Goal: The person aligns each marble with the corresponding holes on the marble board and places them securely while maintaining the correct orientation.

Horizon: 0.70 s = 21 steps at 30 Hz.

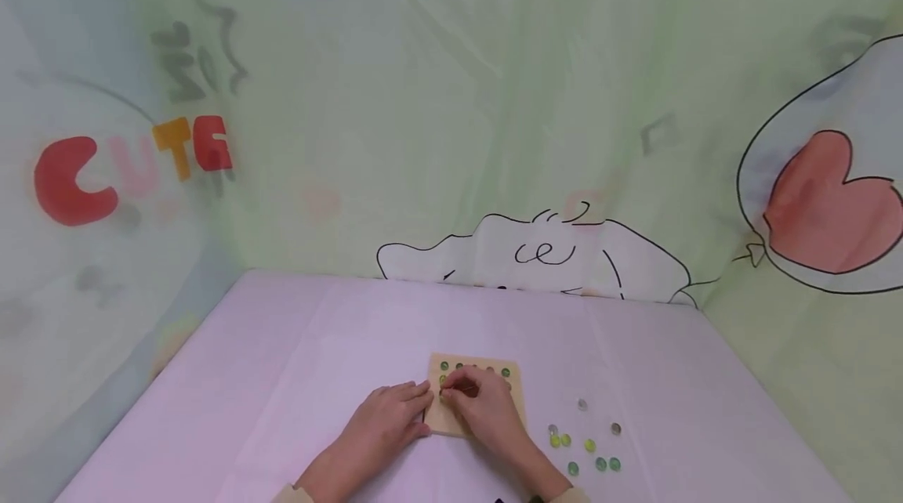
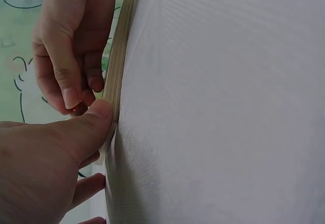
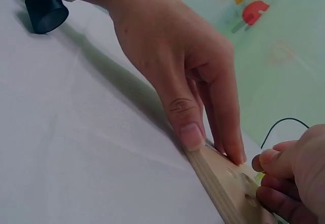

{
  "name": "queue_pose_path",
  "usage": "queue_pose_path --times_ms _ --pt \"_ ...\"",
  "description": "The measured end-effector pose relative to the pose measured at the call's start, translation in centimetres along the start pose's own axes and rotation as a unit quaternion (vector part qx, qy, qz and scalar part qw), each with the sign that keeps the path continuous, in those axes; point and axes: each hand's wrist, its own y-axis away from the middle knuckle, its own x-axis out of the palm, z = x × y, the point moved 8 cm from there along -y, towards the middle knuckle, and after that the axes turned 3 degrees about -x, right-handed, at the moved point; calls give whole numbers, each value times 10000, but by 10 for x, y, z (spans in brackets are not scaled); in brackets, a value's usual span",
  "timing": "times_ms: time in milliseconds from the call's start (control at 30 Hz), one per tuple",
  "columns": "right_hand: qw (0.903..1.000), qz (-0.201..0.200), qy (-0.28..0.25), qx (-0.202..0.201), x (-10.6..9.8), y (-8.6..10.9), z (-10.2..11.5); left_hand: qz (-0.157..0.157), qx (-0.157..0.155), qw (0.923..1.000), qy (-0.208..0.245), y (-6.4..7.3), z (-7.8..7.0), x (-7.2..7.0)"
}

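Note:
A square wooden board with rows of small round hollows lies on the table, with green glass beads along its far row. A yellow-green bead sits at the left of the second row. My left hand holds the board's near left corner, thumb on the near edge and a fingertip on top, as the right wrist view shows. Over the board's left part, my right hand pinches a small round bead between thumb and fingertip. That hand hides much of the board.
Loose glass beads lie on the table to the right of the board: green ones, yellow-green ones and clear ones. A pale cloth covers the table. Printed curtains stand behind it and at both sides.

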Motion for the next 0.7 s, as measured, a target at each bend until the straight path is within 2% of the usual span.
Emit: queue_pose_path --times_ms 167,400,567,700 --pt "9991 -88 273 -327 1 0 6 -120 68 9999 58 1 -1 -3" --pt "9971 -59 491 -578 2 1 9 -25 -20 9999 114 -1 -1 -5" --pt "9965 -33 593 -591 3 -3 10 -16 -60 9999 107 -4 1 -8" --pt "9964 27 636 -559 4 3 9 -24 -17 9998 218 -1 -3 -6"
